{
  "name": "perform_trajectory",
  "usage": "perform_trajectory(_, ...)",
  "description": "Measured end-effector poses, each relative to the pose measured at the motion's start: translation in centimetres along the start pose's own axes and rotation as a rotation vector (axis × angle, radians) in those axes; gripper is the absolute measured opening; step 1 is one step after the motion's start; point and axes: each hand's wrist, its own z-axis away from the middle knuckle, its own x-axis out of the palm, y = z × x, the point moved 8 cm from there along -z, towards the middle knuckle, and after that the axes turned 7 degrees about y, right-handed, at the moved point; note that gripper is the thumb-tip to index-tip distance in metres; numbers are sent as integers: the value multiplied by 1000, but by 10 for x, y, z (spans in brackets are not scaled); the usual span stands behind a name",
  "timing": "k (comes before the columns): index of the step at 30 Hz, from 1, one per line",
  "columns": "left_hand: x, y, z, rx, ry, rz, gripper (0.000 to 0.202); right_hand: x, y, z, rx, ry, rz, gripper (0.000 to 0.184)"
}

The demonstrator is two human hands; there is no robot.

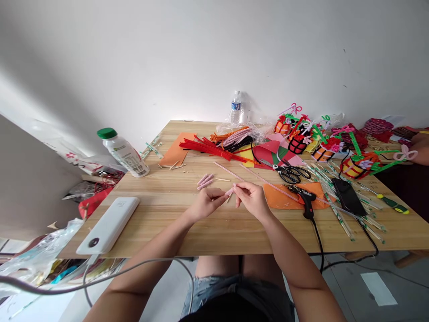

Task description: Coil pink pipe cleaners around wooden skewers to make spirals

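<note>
Over the middle of the table, my left hand (208, 204) pinches one end of a short pink pipe cleaner (230, 192) that looks coiled. My right hand (252, 199) has its thumb and finger closed on the other end. Below it a thin wooden stick (228, 199) pokes out; whether it runs inside the coil I cannot tell. Just beyond my left hand lie a few coiled pink pipe cleaners (205, 181) and a loose wooden stick (223, 180). Straight pink pipe cleaners (228, 171) lie past my fingertips.
To the right are a glue gun (303, 197) on orange felt (278, 197), black scissors (291, 173), a phone (349, 197) and a screwdriver (392, 203). Bundled red pipe cleaners (211, 149) and small decorated baskets (355, 166) stand behind. Leftward sit a bottle (124, 153) and power bank (109, 226). Another person's hand (420, 147) shows far right.
</note>
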Motion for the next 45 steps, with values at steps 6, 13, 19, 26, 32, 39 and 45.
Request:
perform_trajectory(6, -4, 25, 5, 400, 73, -273, 32, -3, 15, 0, 154, -145, 49, 29)
perform_trajectory(13, -7, 40, 14, 666, 278, -396, 19, 1, 27, 0, 331, -109, -213, 33)
perform_trajectory(19, -4, 38, 20, 764, 319, -506, 13, 3, 28, 0, 318, -103, -241, 30)
perform_trajectory(26, -9, 22, 10, 438, 258, -253, 22, 3, 29, -2, 339, -64, -377, 29)
perform_trajectory(32, 20, -13, 10, -253, -228, 438, 50, 3, 8, 1, 81, -89, -201, 24)
perform_trajectory(39, 5, 5, 5, -18, -144, 89, 42, 1, 17, 1, 160, -164, -124, 24)
perform_trajectory(45, -4, 32, 8, 450, 157, -264, 32, 5, 32, 1, 340, -148, -231, 28)
